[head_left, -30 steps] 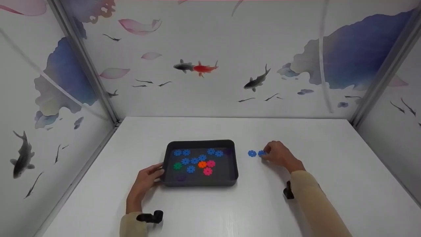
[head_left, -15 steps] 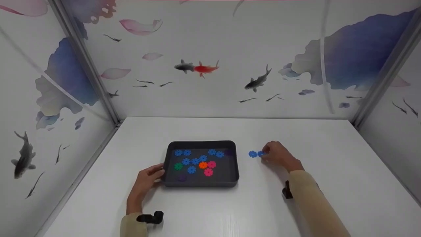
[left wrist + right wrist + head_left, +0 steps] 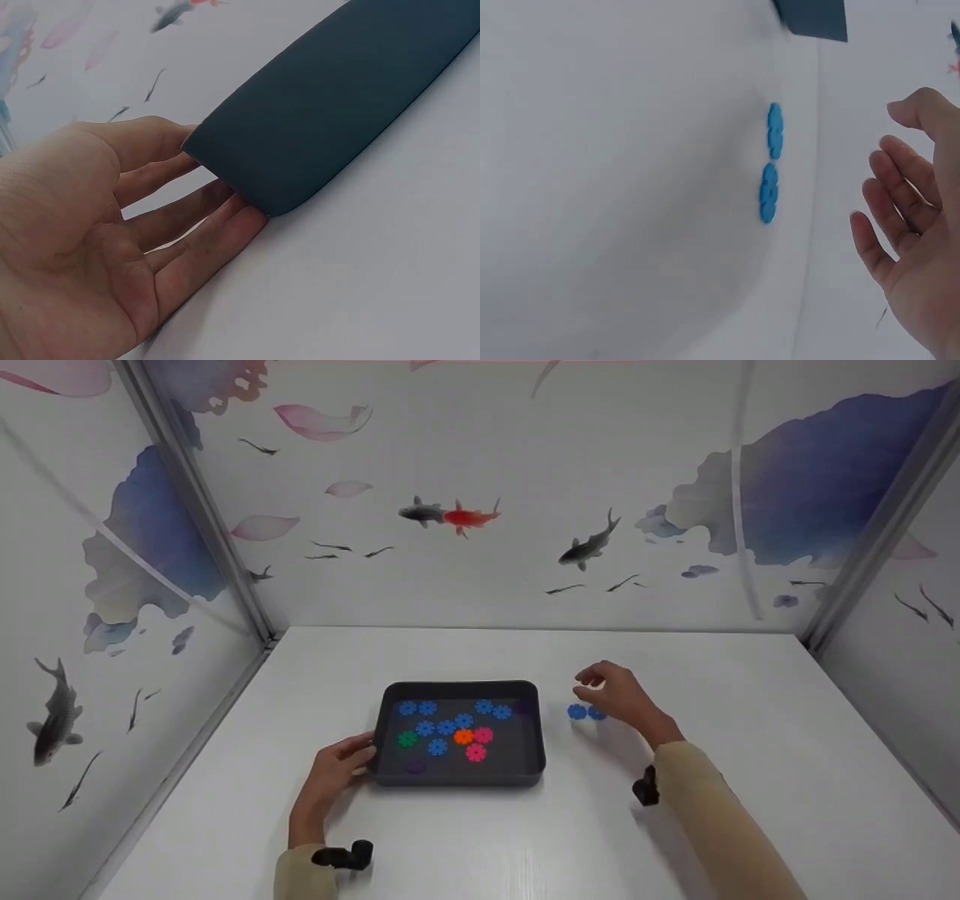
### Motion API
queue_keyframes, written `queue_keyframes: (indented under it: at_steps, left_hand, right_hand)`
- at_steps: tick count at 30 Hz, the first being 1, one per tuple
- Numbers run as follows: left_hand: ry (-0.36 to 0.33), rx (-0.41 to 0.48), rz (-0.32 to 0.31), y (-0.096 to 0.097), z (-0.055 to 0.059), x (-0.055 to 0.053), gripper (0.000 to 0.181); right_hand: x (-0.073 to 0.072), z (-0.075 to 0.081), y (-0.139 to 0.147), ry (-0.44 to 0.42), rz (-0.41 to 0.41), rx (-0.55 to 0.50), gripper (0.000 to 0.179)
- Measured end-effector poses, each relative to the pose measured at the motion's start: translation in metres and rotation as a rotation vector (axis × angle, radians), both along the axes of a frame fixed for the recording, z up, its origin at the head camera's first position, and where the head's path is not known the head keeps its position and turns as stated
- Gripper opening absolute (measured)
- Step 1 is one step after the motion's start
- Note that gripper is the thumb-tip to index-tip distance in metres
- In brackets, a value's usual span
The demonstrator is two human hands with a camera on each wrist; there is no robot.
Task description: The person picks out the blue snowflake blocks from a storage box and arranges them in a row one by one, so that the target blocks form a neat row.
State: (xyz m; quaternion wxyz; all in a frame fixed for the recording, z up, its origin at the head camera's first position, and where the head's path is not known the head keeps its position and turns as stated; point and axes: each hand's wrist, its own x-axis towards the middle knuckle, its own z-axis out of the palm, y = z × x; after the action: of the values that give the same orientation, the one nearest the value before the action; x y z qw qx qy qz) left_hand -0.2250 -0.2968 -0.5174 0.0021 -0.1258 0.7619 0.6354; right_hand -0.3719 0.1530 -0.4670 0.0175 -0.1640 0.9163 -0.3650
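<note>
A dark rectangular tray [image 3: 457, 780] lies on the white table with several flower-shaped plastic discs in it, mostly blue. My left hand [image 3: 337, 772] touches the tray's left side with extended fingers [image 3: 210, 251]. Right of the tray, two blue flower-shaped discs [image 3: 576, 712] lie side by side on the table; the wrist view shows the pair edge-on, the nearer disc [image 3: 769, 193] just beside the other. Above them hovers my right hand [image 3: 619, 694], its fingers [image 3: 892, 180] loosely bent and holding nothing.
Within the tray are also a green disc [image 3: 407, 739], an orange disc [image 3: 463, 736], pink discs [image 3: 475, 752] and dark purple ones [image 3: 415, 766]. White panels printed with fish [image 3: 589, 544] enclose the table [image 3: 480, 840] at the back and sides.
My right hand has let go of the right blue disc and risen up and left, fingers parting. The two discs now lie closer together. The left hand keeps its place at the tray.
</note>
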Motion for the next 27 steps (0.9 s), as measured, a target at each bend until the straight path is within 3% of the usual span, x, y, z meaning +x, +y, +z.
queue_keyframes:
  at_steps: [6,14,21,27]
  left_hand:
    - [0.007,0.005,-0.003,0.0,-0.001,-0.001,0.044]
    - [0.012,0.007,-0.006,0.0,-0.004,0.0,0.043]
    - [0.006,0.009,-0.005,0.0,-0.002,0.001,0.043]
    - [0.006,0.013,-0.009,-0.001,-0.001,0.002,0.044]
  right_hand:
    - [0.01,0.013,-0.033,0.085,0.093,-0.07,0.03]
    - [0.016,0.002,-0.075,0.123,0.153,-0.014,0.031]
    - [0.018,-0.009,-0.1,0.114,0.159,0.049,0.03]
    - [0.017,-0.018,-0.113,0.072,0.108,0.089,0.031]
